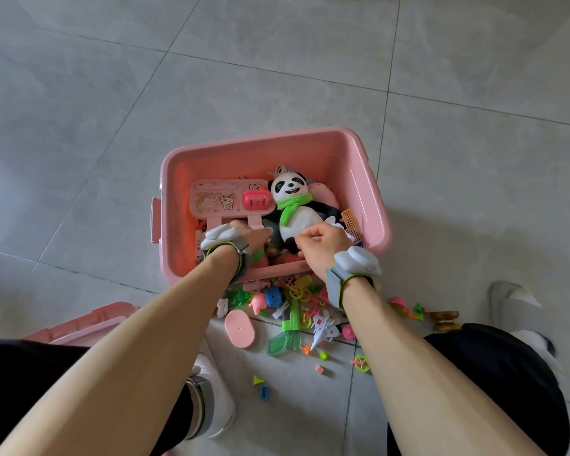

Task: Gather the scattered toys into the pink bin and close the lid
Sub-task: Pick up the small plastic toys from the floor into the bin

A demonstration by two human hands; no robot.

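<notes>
The open pink bin stands on the floor ahead of me. In it lie a plush panda with a green scarf and a pink toy table. My left hand reaches down into the bin beside the panda, its fingers hidden among the toys. My right hand hovers over the bin's near edge with fingers curled; whether it grips the panda's lower body I cannot tell. Several small toys lie scattered on the floor in front of the bin. The pink lid lies at my left.
Among the floor toys are a green toy gun, a white toy plane, a pink oval piece and small bits nearer to me. My knees and slippers flank the pile. Grey tiled floor lies all around.
</notes>
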